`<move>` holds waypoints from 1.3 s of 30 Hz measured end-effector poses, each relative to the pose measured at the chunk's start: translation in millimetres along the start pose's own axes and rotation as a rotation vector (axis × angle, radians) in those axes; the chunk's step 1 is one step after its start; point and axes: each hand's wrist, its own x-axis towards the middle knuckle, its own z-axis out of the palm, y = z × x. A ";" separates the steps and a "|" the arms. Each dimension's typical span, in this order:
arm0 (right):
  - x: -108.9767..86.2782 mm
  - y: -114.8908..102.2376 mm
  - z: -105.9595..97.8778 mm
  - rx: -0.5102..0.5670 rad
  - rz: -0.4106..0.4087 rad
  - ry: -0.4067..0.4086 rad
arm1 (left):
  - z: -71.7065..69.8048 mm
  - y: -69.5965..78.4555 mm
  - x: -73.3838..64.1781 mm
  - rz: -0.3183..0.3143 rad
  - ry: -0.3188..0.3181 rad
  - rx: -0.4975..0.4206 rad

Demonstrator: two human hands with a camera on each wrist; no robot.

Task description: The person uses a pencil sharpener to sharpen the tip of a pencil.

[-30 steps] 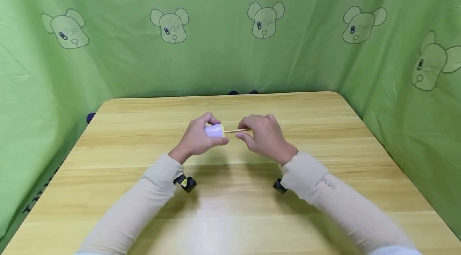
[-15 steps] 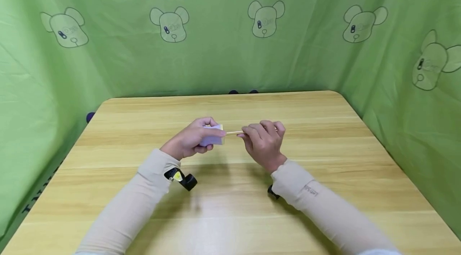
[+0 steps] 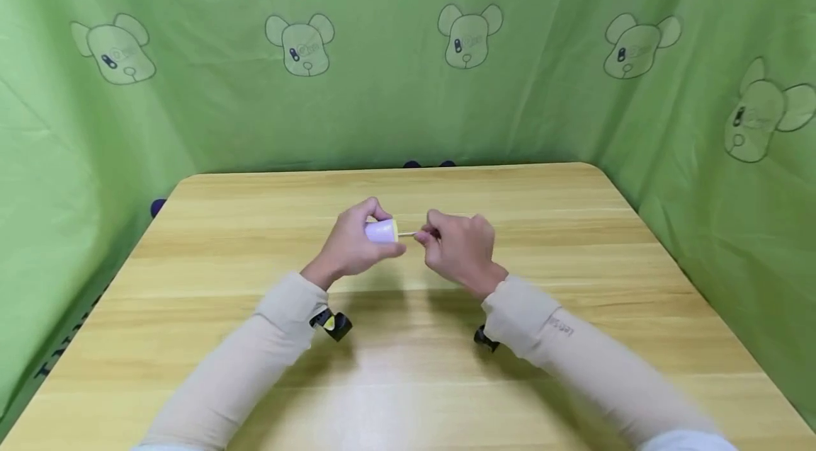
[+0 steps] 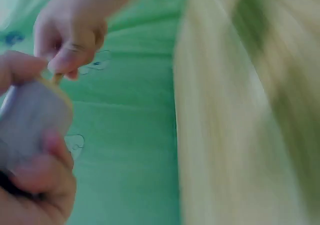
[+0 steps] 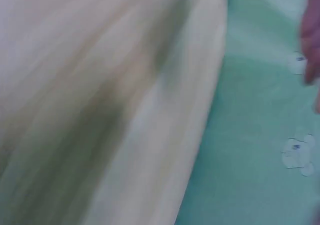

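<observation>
My left hand grips a lilac pencil sharpener with a yellow rim, thumb and fingers on opposite sides of it. Out of its rim end comes a thin, golden pencil, lying nearly level. My right hand pinches that pencil, and its curled fingers hide the rest of the shaft. In the left wrist view the sharpener is blurred, and the right hand is close beyond its rim. The right wrist view catches only part of a hand at its right edge.
Both hands are raised over a wooden table, their shadows falling on it. Green curtains printed with bear heads surround the table's back and sides. A small black camera is strapped at the left wrist, another at the right.
The left hand turned the sharpener one way and back. My right hand rolled over the pencil and back, now closer to the rim, with less pencil showing between the hands.
</observation>
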 end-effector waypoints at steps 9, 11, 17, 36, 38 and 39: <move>18.1 -7.5 -36.1 0.050 0.306 -0.518 | 1.5 -3.6 -0.8 0.040 0.022 0.129; 14.2 -6.3 -30.5 0.038 0.223 -0.443 | -1.8 -3.5 -0.2 -0.019 0.016 0.107; -1.4 4.1 -8.2 -0.112 -0.128 0.069 | -11.3 -1.2 0.3 -0.160 -0.024 -0.092; -17.0 16.5 41.5 -0.196 -0.321 0.768 | -5.0 5.5 -2.5 -0.360 -0.133 -0.409; -17.3 16.3 38.7 -0.207 -0.297 0.709 | -2.3 3.5 -3.2 -0.304 -0.100 -0.324; -17.5 15.9 36.2 -0.207 -0.279 0.659 | -1.1 2.4 -3.4 -0.269 -0.081 -0.268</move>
